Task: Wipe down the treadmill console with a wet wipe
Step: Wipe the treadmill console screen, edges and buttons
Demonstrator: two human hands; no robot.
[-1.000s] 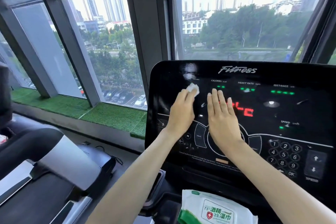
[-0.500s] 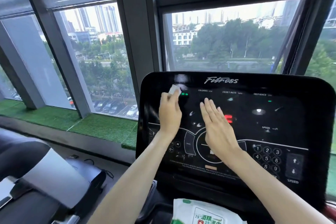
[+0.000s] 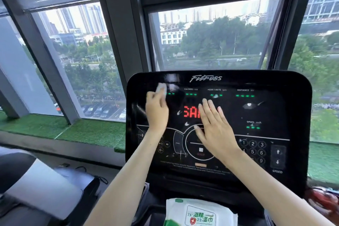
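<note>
The black treadmill console [image 3: 275, 112] fills the middle, with red lit letters at its centre and green indicator lights along the top. My left hand [image 3: 156, 110] holds a small white wet wipe [image 3: 161, 88] against the console's upper left area. My right hand [image 3: 216, 128] lies flat on the console's centre with fingers straight, covering part of the red letters and the round control dial. A white and green pack of wet wipes [image 3: 200, 214] lies below the console at the bottom edge.
Large windows [image 3: 211, 38] and grey frames stand right behind the console. A strip of green artificial turf [image 3: 88, 130] runs along the sill at left. Another machine's grey and black body [image 3: 36, 189] sits at the lower left. A red object [image 3: 321, 198] shows at the lower right.
My left hand has carried the wipe up and leftward across the console's top left. The red display now shows different letters. My right hand stays flat on the centre.
</note>
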